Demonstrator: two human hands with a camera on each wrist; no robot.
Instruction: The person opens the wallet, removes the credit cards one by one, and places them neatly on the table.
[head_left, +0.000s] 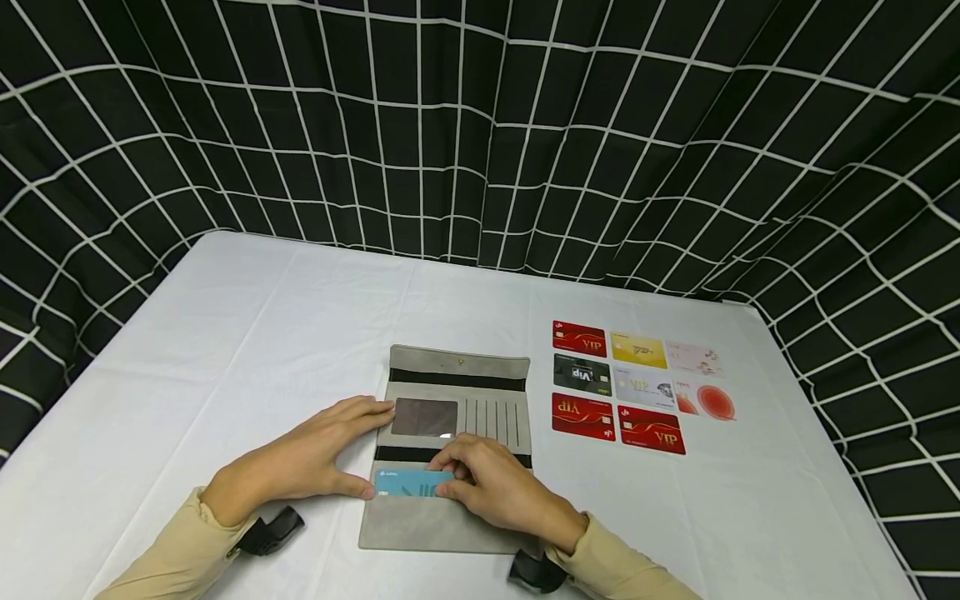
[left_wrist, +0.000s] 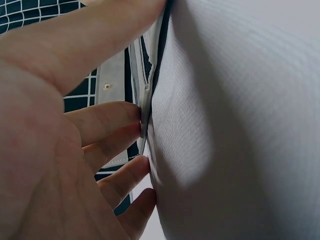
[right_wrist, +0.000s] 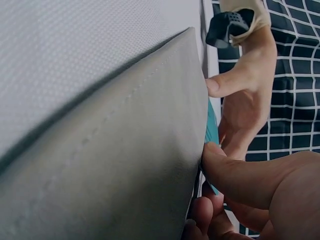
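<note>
An unfolded grey wallet (head_left: 427, 527) lies on the white cloth, with a clear window (head_left: 425, 417) and several card slots (head_left: 491, 419) in its middle panel. A light-blue card (head_left: 405, 482) stands partly inside the wallet's lower pocket, its lower part hidden. My right hand (head_left: 498, 487) pinches the card's right end between thumb and fingers; in the right wrist view the card (right_wrist: 212, 125) shows as a thin teal strip behind the pocket's edge. Spread along the wallet's left edge, my left hand (head_left: 307, 454) touches it with extended fingertips and thumb.
Right of the wallet, several cards lie in rows, among them a red card (head_left: 579, 338), a yellow card (head_left: 638, 350), a black card (head_left: 582, 375) and a silver card (head_left: 643, 387). A black curtain with white grid lines (head_left: 450, 150) surrounds the table (head_left: 262, 333).
</note>
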